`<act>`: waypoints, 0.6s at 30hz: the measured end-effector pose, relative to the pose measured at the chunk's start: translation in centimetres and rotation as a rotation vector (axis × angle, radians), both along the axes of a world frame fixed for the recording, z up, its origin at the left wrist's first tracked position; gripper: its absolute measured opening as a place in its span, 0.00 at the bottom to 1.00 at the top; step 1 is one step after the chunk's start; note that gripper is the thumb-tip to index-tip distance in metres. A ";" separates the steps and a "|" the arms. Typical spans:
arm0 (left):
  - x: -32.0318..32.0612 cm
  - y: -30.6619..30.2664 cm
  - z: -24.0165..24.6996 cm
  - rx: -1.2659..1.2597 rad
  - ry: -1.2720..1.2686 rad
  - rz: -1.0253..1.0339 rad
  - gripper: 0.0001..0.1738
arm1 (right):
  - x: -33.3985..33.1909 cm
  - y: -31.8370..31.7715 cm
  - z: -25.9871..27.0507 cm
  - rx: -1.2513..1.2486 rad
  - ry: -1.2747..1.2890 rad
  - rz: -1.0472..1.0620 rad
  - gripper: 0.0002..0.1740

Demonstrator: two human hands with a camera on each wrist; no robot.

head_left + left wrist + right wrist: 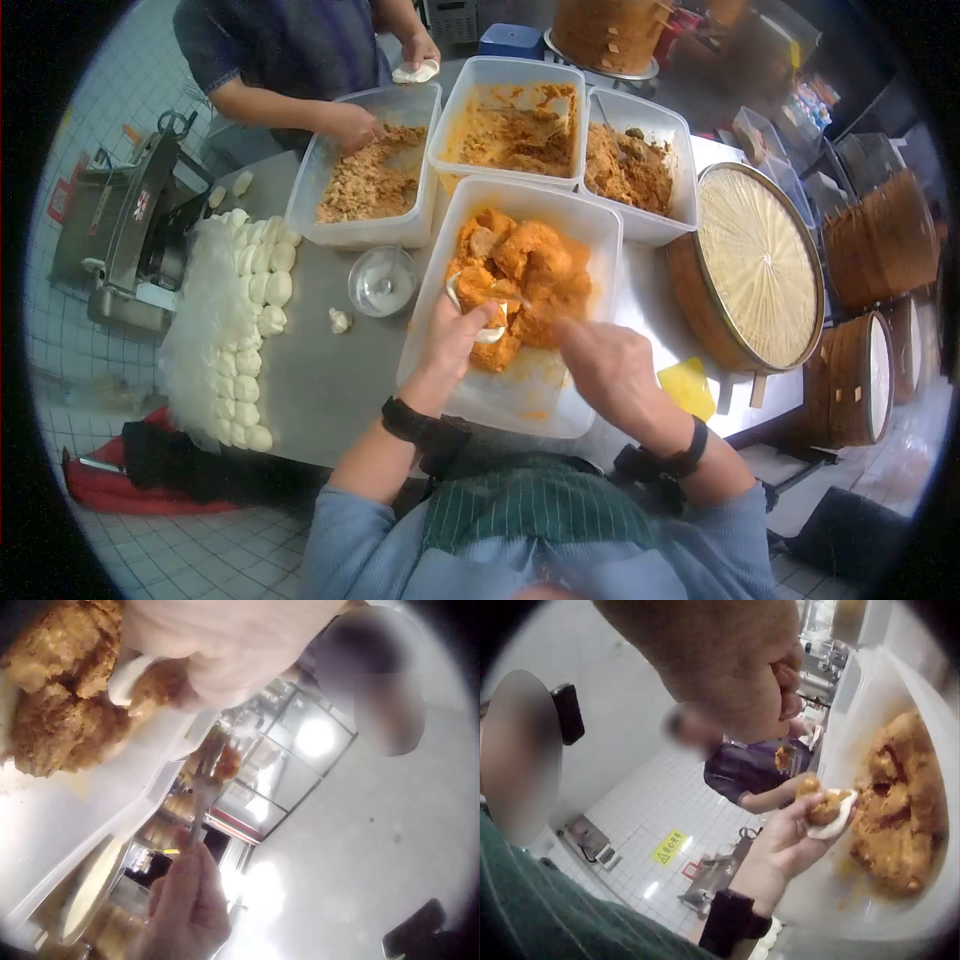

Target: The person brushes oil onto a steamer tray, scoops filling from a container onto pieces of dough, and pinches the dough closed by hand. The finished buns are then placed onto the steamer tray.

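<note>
My left hand holds a white dough wrapper with a lump of orange filling on it, thumb over the near side. It is above a clear plastic tub heaped with orange filling. To its right, my right hand is raised over the tub's right edge, blurred in the head view. In the left wrist view, its fingers grip the handle of a fork, with a bit of orange filling clinging to the tines.
Three more tubs of filling stand behind, including a left tub where another person's hand reaches in. Rows of dough pieces lie left, near a water bowl. A round bamboo steamer and yellow scraper are right.
</note>
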State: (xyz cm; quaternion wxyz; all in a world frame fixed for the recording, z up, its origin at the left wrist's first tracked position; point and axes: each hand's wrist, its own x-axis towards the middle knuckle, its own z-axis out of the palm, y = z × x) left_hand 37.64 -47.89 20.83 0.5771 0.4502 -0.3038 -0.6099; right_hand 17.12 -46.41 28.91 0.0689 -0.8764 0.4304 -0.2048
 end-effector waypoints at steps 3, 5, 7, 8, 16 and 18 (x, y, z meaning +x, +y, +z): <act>-0.1 0.2 0.3 0.071 -0.063 -0.070 0.20 | 0.7 -0.2 -1.5 -0.147 0.127 0.127 0.22; -0.2 0.5 0.0 0.036 -0.061 -0.056 0.20 | 0.8 -0.5 -2.0 -0.162 0.134 0.123 0.21; 0.1 0.7 -0.2 0.006 -0.062 -0.047 0.20 | 0.9 -0.7 -2.5 -0.172 0.140 0.114 0.21; 0.3 0.6 -0.1 0.054 0.014 -0.070 0.22 | 0.9 -0.9 -2.7 -0.169 0.148 0.098 0.20; 0.9 0.7 0.4 0.226 0.372 -0.096 0.24 | -0.5 -2.7 -4.6 -0.101 0.278 -0.015 0.15; 1.1 0.7 0.1 0.214 0.353 -0.101 0.28 | -0.7 -2.8 -4.1 -0.103 0.206 -0.056 0.15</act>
